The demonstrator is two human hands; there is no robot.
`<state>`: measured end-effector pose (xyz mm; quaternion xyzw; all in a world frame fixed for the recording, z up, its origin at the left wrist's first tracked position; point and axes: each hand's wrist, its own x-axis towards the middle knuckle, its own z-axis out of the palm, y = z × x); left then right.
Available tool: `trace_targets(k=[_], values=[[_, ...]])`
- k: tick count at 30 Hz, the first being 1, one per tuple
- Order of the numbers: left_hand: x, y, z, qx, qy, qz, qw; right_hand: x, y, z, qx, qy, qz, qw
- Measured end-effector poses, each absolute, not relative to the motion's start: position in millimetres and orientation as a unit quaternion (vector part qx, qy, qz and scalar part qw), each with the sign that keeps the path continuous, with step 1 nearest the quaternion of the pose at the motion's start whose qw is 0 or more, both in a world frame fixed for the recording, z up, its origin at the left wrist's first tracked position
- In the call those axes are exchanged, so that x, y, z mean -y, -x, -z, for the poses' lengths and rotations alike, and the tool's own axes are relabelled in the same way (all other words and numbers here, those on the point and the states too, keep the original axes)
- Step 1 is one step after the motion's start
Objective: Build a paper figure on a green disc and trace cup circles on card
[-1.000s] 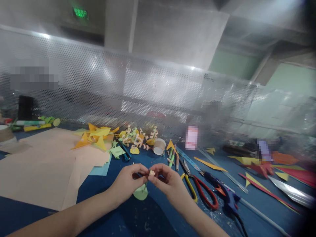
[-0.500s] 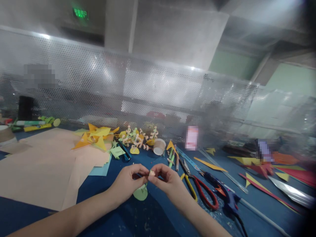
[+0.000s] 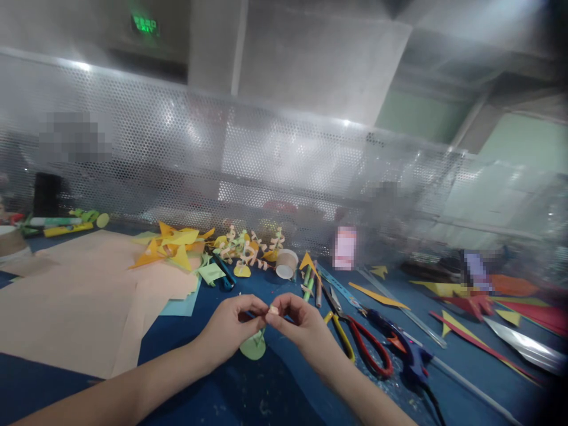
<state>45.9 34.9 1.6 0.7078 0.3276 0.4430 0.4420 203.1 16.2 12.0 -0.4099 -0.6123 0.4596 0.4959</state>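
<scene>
A small pale peach piece of paper (image 3: 273, 310), seemingly rolled or folded, sits at the meeting fingertips of both hands. My left hand (image 3: 233, 331) comes in from the left, closed in a pinch at its left side. From the other side my right hand (image 3: 304, 325) pinches it between thumb and forefinger. Just below the fingers a round light green paper piece (image 3: 252, 349) with a thin green stem-like strip shows on the blue table; the hands partly cover it.
Peach paper sheets (image 3: 80, 307) and yellow-orange paper stars (image 3: 177, 245) lie left. Curled paper strips (image 3: 248, 248) and a tape roll (image 3: 286, 264) are behind the hands. Red-handled scissors (image 3: 368, 349), yellow-handled pliers (image 3: 344, 337) and a glue gun (image 3: 410, 358) lie right, with coloured paper scraps (image 3: 474, 305) beyond.
The small paper piece has turned slightly between the fingertips. Both hands stay in nearly the same place.
</scene>
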Motion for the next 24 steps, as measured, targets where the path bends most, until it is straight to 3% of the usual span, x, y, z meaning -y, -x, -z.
trace_targets(k=[24], values=[[-36.4,-47.3,-0.6,-0.327,-0.709,-0.445,0.439,-13.2,-204.3,-12.3,0.63,0.416,-0.429,0.497]])
